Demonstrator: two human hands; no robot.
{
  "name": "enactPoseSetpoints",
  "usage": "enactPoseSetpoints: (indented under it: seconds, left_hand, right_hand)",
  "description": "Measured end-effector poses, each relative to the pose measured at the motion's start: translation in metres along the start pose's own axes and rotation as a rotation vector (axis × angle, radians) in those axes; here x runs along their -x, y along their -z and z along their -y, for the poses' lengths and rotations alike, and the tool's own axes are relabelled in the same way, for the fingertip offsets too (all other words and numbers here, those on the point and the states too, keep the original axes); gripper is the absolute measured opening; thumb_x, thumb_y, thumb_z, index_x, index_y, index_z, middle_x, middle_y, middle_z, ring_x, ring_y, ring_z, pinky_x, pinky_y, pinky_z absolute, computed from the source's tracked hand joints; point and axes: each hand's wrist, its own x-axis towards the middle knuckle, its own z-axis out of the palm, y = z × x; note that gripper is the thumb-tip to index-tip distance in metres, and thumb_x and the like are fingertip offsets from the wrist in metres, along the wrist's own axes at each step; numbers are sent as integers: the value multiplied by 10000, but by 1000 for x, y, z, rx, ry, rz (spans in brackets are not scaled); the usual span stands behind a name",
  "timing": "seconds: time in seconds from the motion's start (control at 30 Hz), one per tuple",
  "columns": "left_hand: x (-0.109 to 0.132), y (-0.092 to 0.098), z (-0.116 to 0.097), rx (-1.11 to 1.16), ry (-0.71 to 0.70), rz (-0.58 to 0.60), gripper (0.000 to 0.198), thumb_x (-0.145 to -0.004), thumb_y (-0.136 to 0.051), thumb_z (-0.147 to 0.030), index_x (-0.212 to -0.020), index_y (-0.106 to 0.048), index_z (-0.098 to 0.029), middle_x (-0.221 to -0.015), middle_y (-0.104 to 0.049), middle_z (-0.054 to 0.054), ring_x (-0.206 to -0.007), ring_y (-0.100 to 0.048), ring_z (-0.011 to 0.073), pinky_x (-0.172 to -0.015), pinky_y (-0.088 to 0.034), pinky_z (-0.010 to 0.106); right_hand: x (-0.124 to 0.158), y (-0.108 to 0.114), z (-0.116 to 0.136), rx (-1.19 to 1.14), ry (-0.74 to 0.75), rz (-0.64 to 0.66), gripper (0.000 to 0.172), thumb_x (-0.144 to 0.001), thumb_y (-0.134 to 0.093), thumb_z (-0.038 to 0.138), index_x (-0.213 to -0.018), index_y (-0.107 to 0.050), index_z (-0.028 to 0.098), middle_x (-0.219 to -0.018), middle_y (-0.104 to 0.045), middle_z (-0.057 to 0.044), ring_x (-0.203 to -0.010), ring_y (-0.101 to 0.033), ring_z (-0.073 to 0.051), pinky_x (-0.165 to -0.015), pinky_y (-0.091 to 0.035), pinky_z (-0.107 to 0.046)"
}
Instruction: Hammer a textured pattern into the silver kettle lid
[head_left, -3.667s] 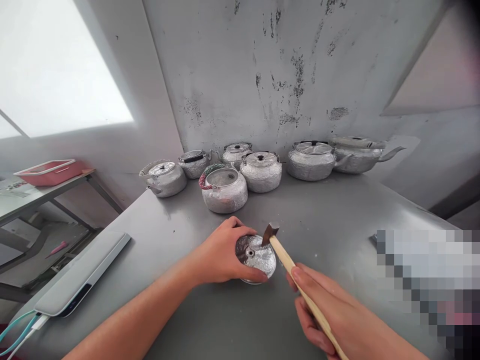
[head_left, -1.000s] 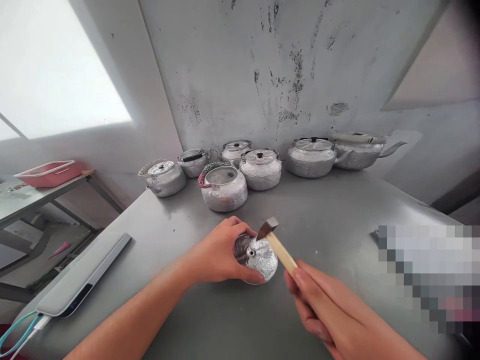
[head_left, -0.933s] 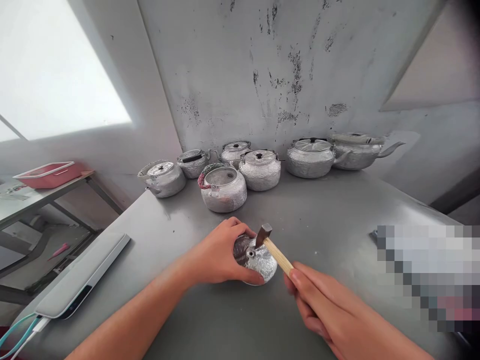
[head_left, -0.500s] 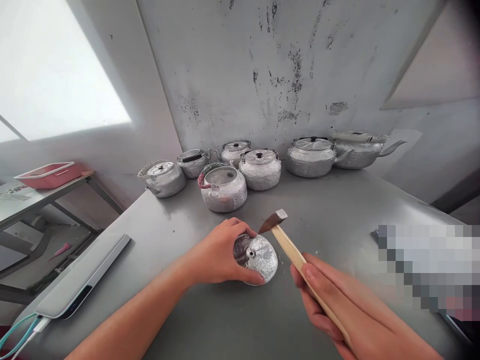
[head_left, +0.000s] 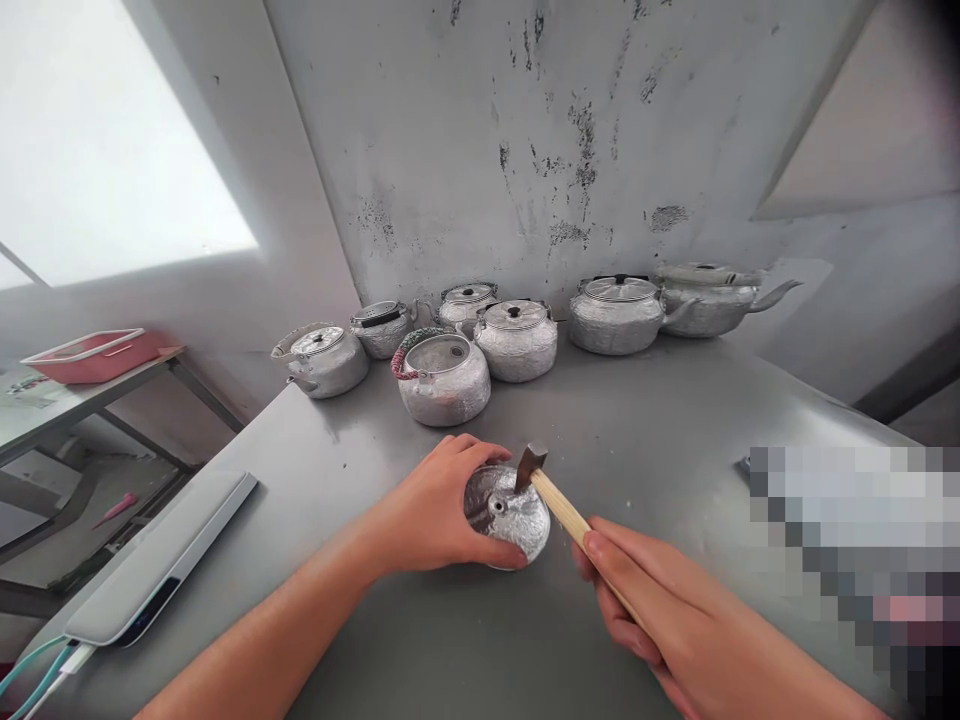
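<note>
A round, silvery kettle lid (head_left: 525,520) with a small hole in its middle lies on the grey table. My left hand (head_left: 442,505) grips its left side, thumb at the near rim and fingers at the far rim. My right hand (head_left: 637,590) is wrapped round the wooden handle of a hammer (head_left: 559,503). The hammer's narrow end points down at the lid's upper part and looks to be touching it. Just beyond the lid stands a lidless dented kettle (head_left: 446,390) with a red and dark wrapped handle.
Several silvery kettles (head_left: 516,345) line the table (head_left: 420,640) along the wall. A grey power bank (head_left: 165,560) with cables lies at the left. A pink basket (head_left: 97,360) sits on a side table. At the right is a blurred-out object (head_left: 862,530).
The hammer has come down and to the left, from above the lid's far right edge onto its surface. My left hand keeps the same hold on the lid.
</note>
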Motion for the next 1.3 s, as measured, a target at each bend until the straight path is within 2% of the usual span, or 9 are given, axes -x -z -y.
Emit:
enactPoseSetpoints:
  seconds: [0.17,0.23,0.4,0.57,0.73,0.87,1.1,1.2,1.3]
  left_hand:
    - [0,1,-2,3,12,16,793,-621,-892,-548,-1316,-588,-319,-1292,-587,36,-1226,-531,303,-1031,-461,408]
    - [0,2,-3,7,22,20,754,-622,-893,-543,-1283,-607,-320,-1272,-591,30,-1207,-541,295,-1016,-465,398]
    - [-1,2,-2,16,48,18,714,-597,-902,-565,-1213,-646,-310,-1224,-590,20,-1156,-559,276,-967,-481,369]
    - [-1,1,0,33,61,20,725,-593,-902,-567,-1216,-643,-304,-1225,-582,22,-1153,-558,274,-959,-480,363]
    - [-1,0,-1,39,72,21,709,-600,-897,-569,-1206,-642,-305,-1227,-573,20,-1140,-558,267,-940,-482,353]
    - [-1,0,0,37,64,14,701,-589,-903,-563,-1182,-642,-296,-1207,-581,24,-1122,-560,271,-918,-482,351]
    - [-1,0,0,40,47,14,685,-590,-907,-549,-1174,-651,-300,-1181,-582,20,-1098,-565,263,-915,-477,350]
    - [-2,0,1,42,47,15,687,-585,-911,-553,-1167,-652,-297,-1167,-579,15,-1076,-570,254,-897,-483,346]
    - [-3,0,2,40,45,14,689,-586,-912,-555,-1167,-649,-295,-1156,-579,13,-1057,-575,247,-890,-487,347]
  right_hand:
    - [3,-1,4,-22,35,-29,382,-1009,-297,580,-806,-411,277,-675,-429,46,-499,-337,-128,-372,-288,-228]
    - [3,-1,4,12,37,0,376,-1021,-303,547,-783,-407,276,-655,-392,55,-488,-297,-127,-370,-264,-237]
    - [2,0,4,48,205,-71,412,-1017,-333,542,-707,-376,274,-641,-427,31,-560,-384,-159,-417,-287,-267]
    - [3,-1,7,67,216,-97,429,-994,-406,556,-673,-374,272,-626,-459,29,-565,-423,-166,-515,-380,-284]
    - [3,-3,5,61,217,-80,430,-983,-404,581,-683,-359,275,-596,-459,30,-556,-447,-168,-481,-354,-287]
    - [0,-6,2,32,201,-66,419,-999,-327,584,-720,-378,276,-648,-531,6,-603,-512,-176,-446,-342,-271]
    - [3,-7,2,-26,170,-35,399,-982,-367,594,-744,-410,277,-629,-457,24,-565,-446,-157,-359,-272,-236]
    - [5,-8,-1,-21,113,11,389,-980,-369,593,-763,-428,277,-620,-420,42,-500,-349,-137,-322,-221,-227]
    - [5,-9,-2,-92,78,-8,425,-964,-351,644,-773,-435,274,-635,-413,46,-486,-328,-128,-321,-245,-209]
